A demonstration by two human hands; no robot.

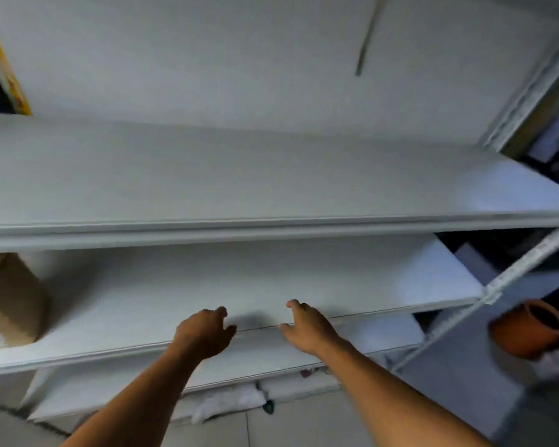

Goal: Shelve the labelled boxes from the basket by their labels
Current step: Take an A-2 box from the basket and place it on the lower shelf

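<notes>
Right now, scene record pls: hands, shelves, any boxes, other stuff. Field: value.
left hand: over the middle shelf's front edge, fingers loosely curled, holds nothing
right hand: beside it, apart, fingers loosely curled, holds nothing
middle shelf: white board, cardboard box at its left end
cardboard box: brown, label unreadable
upper shelf: white board, nothing visible on it
basket: not in view
clay pot: orange, right of the rack, blurred

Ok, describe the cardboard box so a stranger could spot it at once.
Find the white shelving unit and its middle shelf. The cardboard box sits at that shelf's far left end, cut off by the picture's edge. It is the only brown thing on the white boards.
</notes>
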